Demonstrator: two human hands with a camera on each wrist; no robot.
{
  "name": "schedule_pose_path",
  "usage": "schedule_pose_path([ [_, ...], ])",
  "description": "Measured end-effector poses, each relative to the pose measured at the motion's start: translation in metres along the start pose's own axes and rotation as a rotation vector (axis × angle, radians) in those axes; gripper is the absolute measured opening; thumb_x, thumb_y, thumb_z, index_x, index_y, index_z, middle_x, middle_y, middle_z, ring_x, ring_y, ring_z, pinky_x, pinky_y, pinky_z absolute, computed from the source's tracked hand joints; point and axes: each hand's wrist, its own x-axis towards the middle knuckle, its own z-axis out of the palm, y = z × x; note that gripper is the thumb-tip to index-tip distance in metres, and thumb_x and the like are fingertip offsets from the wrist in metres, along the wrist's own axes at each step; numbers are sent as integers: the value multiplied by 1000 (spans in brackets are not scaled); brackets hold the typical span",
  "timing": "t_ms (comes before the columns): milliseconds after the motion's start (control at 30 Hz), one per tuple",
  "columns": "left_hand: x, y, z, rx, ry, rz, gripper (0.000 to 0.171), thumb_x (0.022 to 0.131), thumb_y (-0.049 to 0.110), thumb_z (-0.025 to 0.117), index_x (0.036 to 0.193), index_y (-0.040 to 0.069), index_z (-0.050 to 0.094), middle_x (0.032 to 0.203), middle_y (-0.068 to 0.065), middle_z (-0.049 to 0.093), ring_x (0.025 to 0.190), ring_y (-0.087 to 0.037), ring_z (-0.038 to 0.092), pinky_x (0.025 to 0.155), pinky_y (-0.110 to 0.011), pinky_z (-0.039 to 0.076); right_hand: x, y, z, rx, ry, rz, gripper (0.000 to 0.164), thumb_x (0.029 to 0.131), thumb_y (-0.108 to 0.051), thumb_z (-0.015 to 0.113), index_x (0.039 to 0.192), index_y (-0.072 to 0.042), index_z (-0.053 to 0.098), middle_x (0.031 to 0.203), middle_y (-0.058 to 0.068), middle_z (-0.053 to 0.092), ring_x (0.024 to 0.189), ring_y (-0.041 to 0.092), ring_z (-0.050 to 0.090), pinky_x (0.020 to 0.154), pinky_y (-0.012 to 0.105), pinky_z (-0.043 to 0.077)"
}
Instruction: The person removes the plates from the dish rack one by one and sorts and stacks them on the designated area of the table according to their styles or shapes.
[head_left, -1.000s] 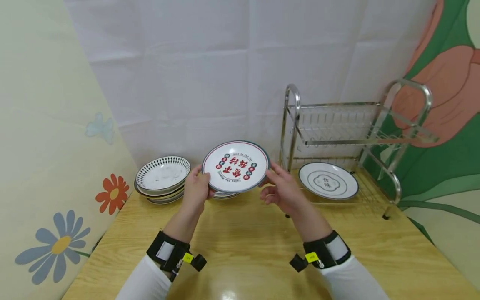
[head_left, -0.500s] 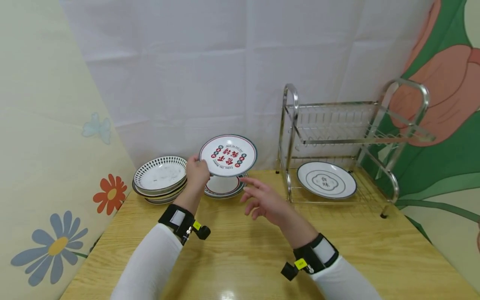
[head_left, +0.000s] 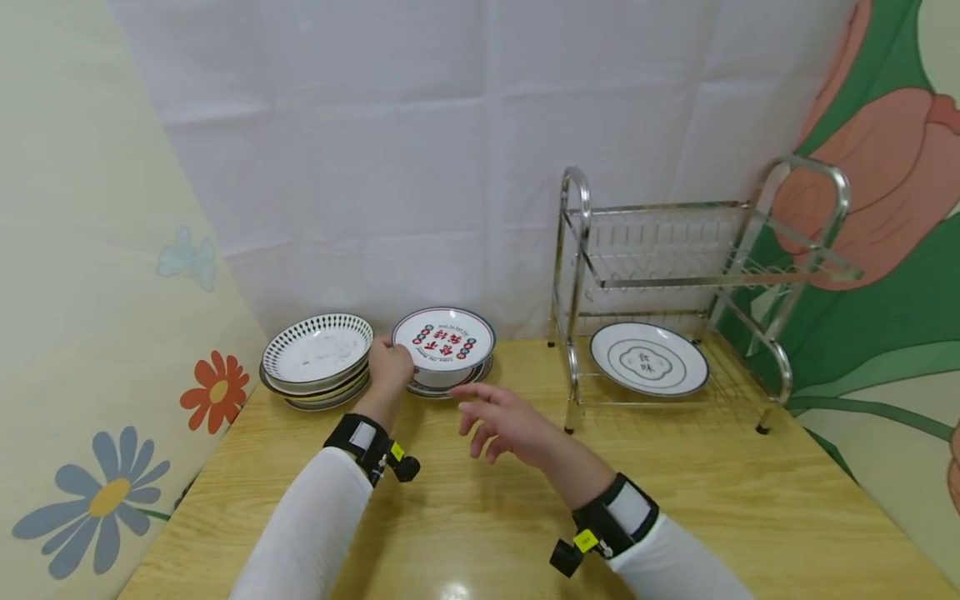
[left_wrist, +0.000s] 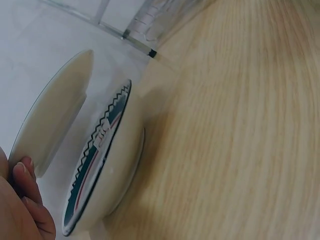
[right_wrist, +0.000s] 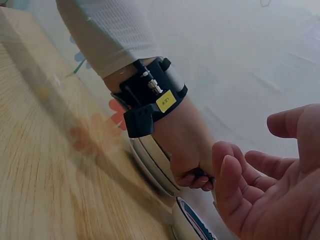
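Observation:
My left hand (head_left: 392, 364) grips the left rim of a white plate with red characters (head_left: 443, 341), holding it just above a small stack of plates (head_left: 450, 385) at the back of the wooden table (head_left: 675, 492). In the left wrist view the held plate (left_wrist: 52, 120) hangs a little over the patterned plate (left_wrist: 102, 175) under it, my fingers (left_wrist: 22, 200) at its edge. My right hand (head_left: 501, 422) hovers open over the table in front of the stack, holding nothing; its fingers (right_wrist: 270, 185) are spread loosely.
A stack of dotted-rim bowls (head_left: 317, 357) sits left of the plates. A two-tier chrome dish rack (head_left: 675, 275) stands at the right with one white plate (head_left: 648, 359) on its lower shelf. Flower-patterned walls close in on both sides.
My right hand let go of the plate and drew back toward me. My left hand alone lowered the plate to just above the stack.

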Motion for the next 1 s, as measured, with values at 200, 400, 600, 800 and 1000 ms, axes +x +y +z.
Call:
schedule_pose_path([
  [200,-1,-13,-2,42,0,8,32,105,14,37,132,-1,45,114,-22,57,69,-21,57,57,-29,49,1,2,8,-21,-29,26,41,106,-28,51,146,-14,53,94,5,62,64,16,64,53,26,51],
  [400,0,-22,-3,60,-3,18,36,105,14,36,136,-1,46,123,-22,57,85,-25,60,66,-32,53,1,4,12,-23,-39,28,41,106,-28,52,144,-13,54,93,4,62,63,15,64,53,26,51],
  [600,0,-28,-3,95,20,51,36,104,13,37,134,-4,48,130,-24,56,116,-32,56,94,-43,51,1,6,12,-29,-37,31,41,106,-29,52,143,-13,54,93,4,62,64,15,64,53,26,50],
  [800,0,-32,-5,155,37,61,35,103,12,37,129,-7,51,128,-27,58,120,-37,56,102,-47,47,0,4,13,-21,-30,44,40,106,-28,51,143,-12,55,93,4,62,63,14,64,52,25,49],
  [1000,2,-37,-6,238,24,55,38,104,15,37,134,-5,51,134,-25,57,125,-35,55,105,-48,47,0,5,13,-28,-26,46,40,106,-29,52,142,-13,56,94,5,62,64,15,64,52,26,50],
])
